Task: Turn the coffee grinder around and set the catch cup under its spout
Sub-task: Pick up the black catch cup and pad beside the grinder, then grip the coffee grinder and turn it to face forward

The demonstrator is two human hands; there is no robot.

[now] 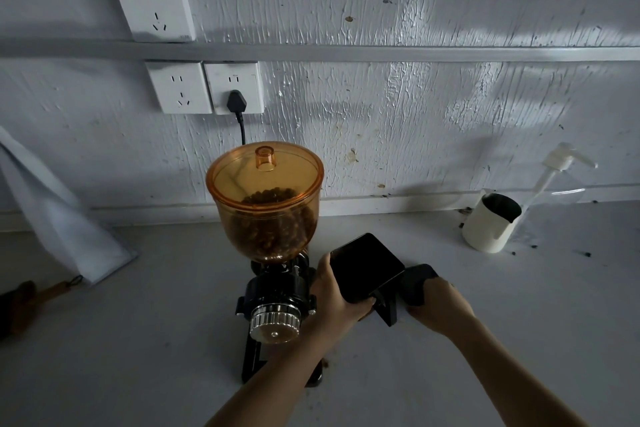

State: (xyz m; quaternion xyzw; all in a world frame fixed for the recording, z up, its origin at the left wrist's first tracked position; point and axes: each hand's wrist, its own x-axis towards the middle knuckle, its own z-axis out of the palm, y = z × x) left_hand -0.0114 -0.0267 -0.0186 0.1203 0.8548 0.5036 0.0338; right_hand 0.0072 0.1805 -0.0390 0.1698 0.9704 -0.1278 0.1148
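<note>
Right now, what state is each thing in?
Coffee grinder: upright, knob facing camera.
Hopper: lid on, partly full of beans.
Plug: in its socket.
Black cup: held by left hand, beside grinder.
Right hand: gripping a dark piece.
White pitcher: upright by wall.

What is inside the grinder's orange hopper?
The orange hopper holds dark coffee beans, filling the lower part; its lid is on. The bottom of the funnel is hidden by beans.

Amber translucent plastic hopper [265, 198] — ridged shiny metal knob [274, 322] — rough painted wall [415, 97].
</note>
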